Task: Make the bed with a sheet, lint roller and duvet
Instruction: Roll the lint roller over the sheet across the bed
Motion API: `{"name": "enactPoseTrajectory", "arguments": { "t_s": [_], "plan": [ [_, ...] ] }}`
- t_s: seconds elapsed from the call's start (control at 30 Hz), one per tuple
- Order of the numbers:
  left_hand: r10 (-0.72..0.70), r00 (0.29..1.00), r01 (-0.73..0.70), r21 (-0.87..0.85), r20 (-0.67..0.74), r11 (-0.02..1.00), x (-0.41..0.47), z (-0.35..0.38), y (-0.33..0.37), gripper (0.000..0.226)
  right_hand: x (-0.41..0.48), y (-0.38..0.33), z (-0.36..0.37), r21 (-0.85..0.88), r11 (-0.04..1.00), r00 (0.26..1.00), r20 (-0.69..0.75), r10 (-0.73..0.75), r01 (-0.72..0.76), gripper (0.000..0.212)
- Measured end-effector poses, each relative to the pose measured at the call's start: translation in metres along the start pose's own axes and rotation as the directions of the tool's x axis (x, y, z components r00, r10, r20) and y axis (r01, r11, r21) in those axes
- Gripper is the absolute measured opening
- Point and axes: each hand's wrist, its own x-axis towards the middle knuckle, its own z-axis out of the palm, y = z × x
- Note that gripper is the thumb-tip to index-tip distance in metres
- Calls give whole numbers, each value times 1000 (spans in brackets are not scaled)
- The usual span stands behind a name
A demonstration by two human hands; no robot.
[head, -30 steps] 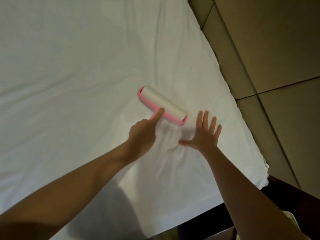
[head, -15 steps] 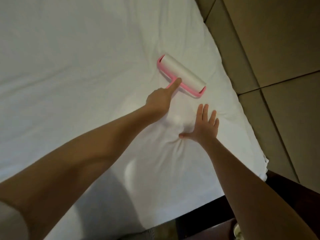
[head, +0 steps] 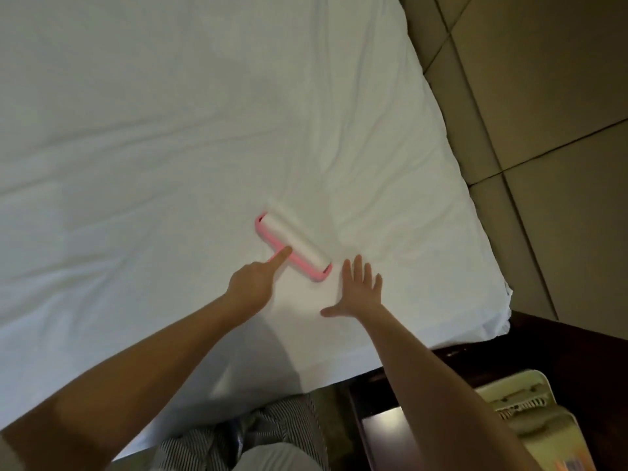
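A white sheet (head: 170, 147) covers the bed, with creases running across it near the right edge. On it lies a pink lint roller (head: 295, 245) with a white roll. My left hand (head: 253, 283) grips the roller's pink handle, index finger stretched along it toward the roll. Just right of the roller, my right hand (head: 360, 290) lies flat on the sheet with its fingers spread. No duvet is in view.
A padded tan headboard (head: 530, 130) runs along the bed's right side. A dark wooden nightstand (head: 475, 362) stands at the bed's corner, with a cream plastic object (head: 530, 413) beside it. My striped trousers (head: 244, 433) show at the bed's near edge.
My left hand pushed the lint roller away across the sheet, then drew it back toward me. My right hand stayed flat on the sheet beside it.
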Motion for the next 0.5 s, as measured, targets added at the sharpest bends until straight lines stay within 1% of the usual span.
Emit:
{"name": "enactPoseTrajectory", "arguments": {
  "t_s": [0.03,0.1,0.17,0.27,0.33,0.37,0.4,0.43,0.47,0.5],
  "plan": [
    [-8,1000,8,-4,-9,1000,-16,4,-15,70,-8,-13,3,-13,1000,1000,-8,-14,14,121],
    [-27,997,24,-38,-69,999,-49,7,-44,74,-25,-39,8,-36,998,998,-49,-46,44,119],
    [-91,984,69,-140,-155,988,-80,6,-69,75,-41,-67,10,-58,995,989,-118,-88,82,115],
    [-248,928,147,-339,-278,929,-124,-5,-105,74,-65,-114,14,-105,982,969,-177,-171,155,107],
    [-328,877,144,-459,-352,877,-154,-10,-130,72,-83,-153,19,-93,976,953,-216,-211,195,95],
    [-362,853,134,-513,-375,848,-170,-12,-143,71,-92,-175,23,-59,972,943,-237,-235,228,84],
    [-391,833,124,-555,-392,822,-188,-12,-156,70,-103,-199,28,25,965,938,-246,-246,259,71],
    [-416,812,117,-585,-409,803,-207,-11,-169,69,-115,-224,33,144,945,937,-237,-256,294,59],
    [-440,789,113,-604,-428,789,-227,-9,-182,68,-128,-250,41,278,901,935,-219,-277,332,51],
    [-465,764,112,-617,-448,779,-247,-6,-195,67,-143,-276,49,393,839,926,-195,-323,376,48]
  ]
}}
